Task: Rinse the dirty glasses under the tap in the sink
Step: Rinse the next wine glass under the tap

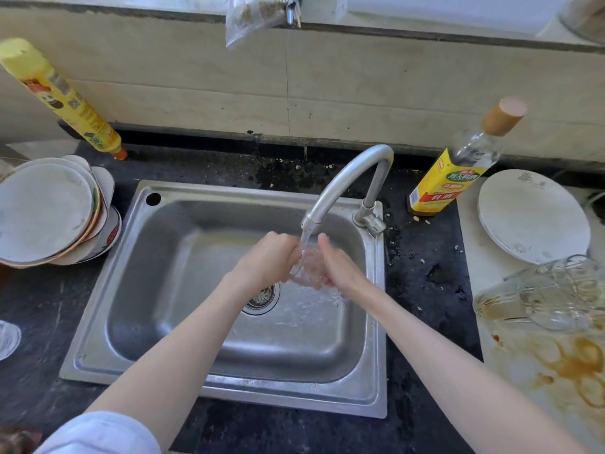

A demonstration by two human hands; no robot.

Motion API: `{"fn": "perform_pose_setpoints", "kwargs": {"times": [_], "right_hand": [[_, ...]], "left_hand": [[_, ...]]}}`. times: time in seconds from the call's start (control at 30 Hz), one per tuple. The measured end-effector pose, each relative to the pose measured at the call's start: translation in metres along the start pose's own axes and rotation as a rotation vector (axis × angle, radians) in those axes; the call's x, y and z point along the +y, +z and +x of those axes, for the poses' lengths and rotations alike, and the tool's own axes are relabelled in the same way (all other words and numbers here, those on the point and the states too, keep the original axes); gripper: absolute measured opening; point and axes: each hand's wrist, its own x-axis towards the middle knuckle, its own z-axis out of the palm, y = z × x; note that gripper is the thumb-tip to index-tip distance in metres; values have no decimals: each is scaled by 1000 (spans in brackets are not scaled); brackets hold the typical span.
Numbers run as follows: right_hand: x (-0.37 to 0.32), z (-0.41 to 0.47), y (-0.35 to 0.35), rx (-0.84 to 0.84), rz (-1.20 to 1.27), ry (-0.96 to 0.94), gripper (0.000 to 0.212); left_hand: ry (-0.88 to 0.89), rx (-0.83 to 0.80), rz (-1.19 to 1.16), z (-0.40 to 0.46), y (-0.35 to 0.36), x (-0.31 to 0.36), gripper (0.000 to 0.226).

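Note:
A clear glass sits between both my hands under the running tap, over the steel sink. My left hand grips the glass from the left, fingers curled round it. My right hand holds it from the right, with its fingers seen through the glass. Water streams from the spout onto the glass and splashes near the drain. More dirty glasses lie on their sides on the stained white board at the right.
A stack of plates stands left of the sink, with a yellow bottle behind it. A cooking-wine bottle and a white plate are at the right. Another clear glass piece shows at the left edge.

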Motion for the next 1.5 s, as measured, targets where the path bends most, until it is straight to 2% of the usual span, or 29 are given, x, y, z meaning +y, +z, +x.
{"fn": "perform_pose_setpoints", "kwargs": {"times": [0.07,0.13,0.2,0.27,0.33,0.4,0.43,0.5,0.53,0.57,0.63,0.73,0.8,0.9,0.97,1.0,1.17,1.27,1.33,1.4,1.5], "right_hand": [[5,-3,3,177,-69,-118,70],[8,-2,6,244,-9,-158,51],[9,3,2,151,110,-71,50],[6,5,0,-82,224,84,56],[4,4,-1,-180,165,89,60],[4,4,-1,-50,-54,-49,64],[5,3,-1,30,-148,-139,63],[11,0,0,106,-245,-291,55],[14,-1,1,132,-287,-322,49],[14,-2,3,155,-313,-317,46],[10,0,6,147,-248,-232,54],[2,2,7,-103,136,-26,57],[6,4,7,-185,177,22,59],[7,1,4,-46,-119,-77,78],[12,-2,2,64,-331,-179,74],[13,-4,2,92,-369,-218,73],[8,-5,1,1,-224,-65,77],[12,6,3,-115,-176,-50,86],[14,8,2,-155,-123,-56,83],[10,4,-2,-116,-107,-96,75],[9,-2,-8,16,-156,-213,64]], "left_hand": [[-48,-108,-256,1,1,-5,34],[-38,-182,-346,0,-1,-3,27],[31,-136,-148,2,-2,2,27],[59,-32,169,3,-5,8,23],[22,8,261,0,-6,12,18],[-23,-30,154,-3,-3,6,25],[-58,-62,27,-5,-1,1,32],[-109,-104,-178,-6,1,-6,40],[-102,-107,-178,-6,1,-8,40],[-75,-93,-111,-6,0,-6,36],[-7,-45,107,-7,-5,2,17],[102,35,425,-10,-12,14,21],[128,62,463,-8,-10,11,21],[34,29,203,-9,3,-5,26],[-32,-7,3,-12,6,-9,26],[-30,-22,-20,-13,5,-7,23],[51,64,107,-18,-4,6,15],[71,100,187,-21,-6,11,12],[67,123,214,-24,-6,13,17],[76,162,107,-26,-4,9,22],[41,157,-191,-25,1,-3,28]]}}
